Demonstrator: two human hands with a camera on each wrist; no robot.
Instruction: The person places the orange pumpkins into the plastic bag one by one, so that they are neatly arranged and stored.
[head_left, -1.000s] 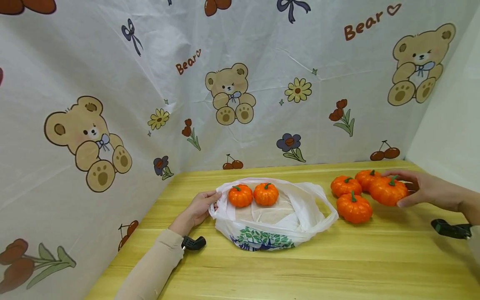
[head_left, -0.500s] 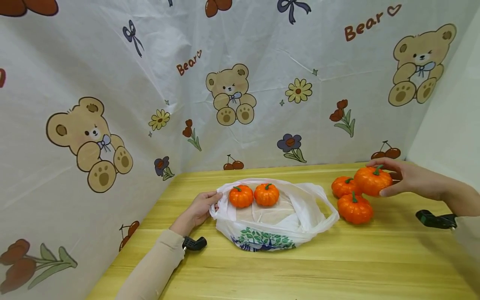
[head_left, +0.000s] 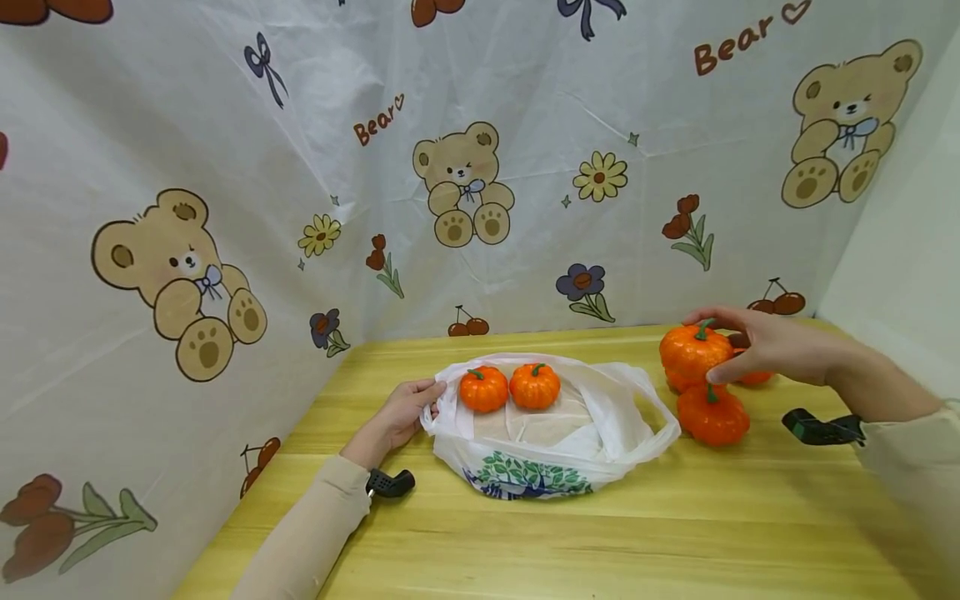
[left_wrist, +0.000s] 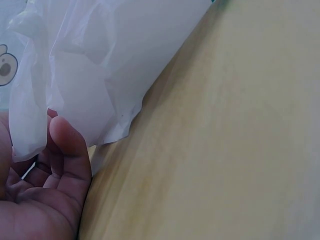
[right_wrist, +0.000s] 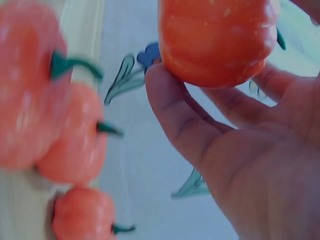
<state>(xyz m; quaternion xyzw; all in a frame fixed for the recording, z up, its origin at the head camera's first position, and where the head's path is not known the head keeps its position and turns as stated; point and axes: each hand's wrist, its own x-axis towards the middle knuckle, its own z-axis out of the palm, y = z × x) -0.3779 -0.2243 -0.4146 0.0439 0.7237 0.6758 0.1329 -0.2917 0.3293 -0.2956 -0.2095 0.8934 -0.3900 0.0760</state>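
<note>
My right hand (head_left: 772, 346) grips a small orange toy pumpkin (head_left: 692, 354) with a green stem, lifted over the others on the right. In the right wrist view the held pumpkin (right_wrist: 217, 42) sits between thumb and fingers. Below it stands another pumpkin (head_left: 712, 414); one more (head_left: 756, 378) shows partly behind my hand. At the left, my left hand (head_left: 401, 412) pinches the rim of a white plastic bag (head_left: 540, 467) lying with its mouth spread. Two pumpkins, one left (head_left: 483, 389) and one right (head_left: 535, 386), sit side by side inside the bag.
A wood-grain table (head_left: 525, 550) carries everything. A white curtain (head_left: 525, 275) printed with bears and flowers hangs behind and along the left. A plain white wall (head_left: 900, 283) stands at the right. The bag's handle loop (head_left: 660, 417) reaches close to the pumpkins on the right.
My right hand has carried the held pumpkin leftward and slightly up, from the right of the group to above it. The left hand keeps its place on the bag.
</note>
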